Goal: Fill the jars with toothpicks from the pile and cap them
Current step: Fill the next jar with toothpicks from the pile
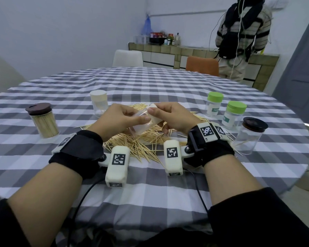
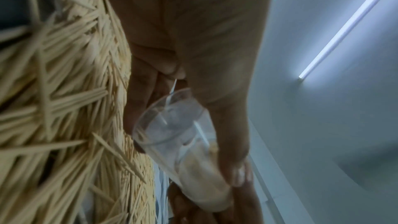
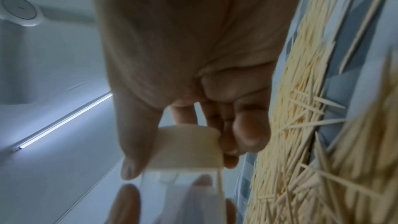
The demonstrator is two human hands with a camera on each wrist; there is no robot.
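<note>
one jar filled, five to go

taking the heap of pale wooden toothpicks (image 1: 141,139) at the middle of the checked tablecloth (image 1: 150,189) as the landmark: the left hand (image 1: 118,120) curls round the clear plastic body of a small jar (image 1: 141,125) held tilted just above the heap, and the right hand (image 1: 173,116) pinches its cream-white cap (image 3: 189,149) between thumb and fingers. that jar looks almost empty; a stick or two shows inside, so the cap is probably coming off rather than going on.

left of the heap stands a clear jar with a dark brown lid (image 1: 43,120), packed full and capped: the one finished piece. behind the heap to the left, a clear jar with a white cap (image 1: 98,102) looks empty. right of the heap stand two green-capped jars (image 1: 225,111) and a clear jar with a black lid (image 1: 249,136), none visibly filled. most of the work remains.
</note>
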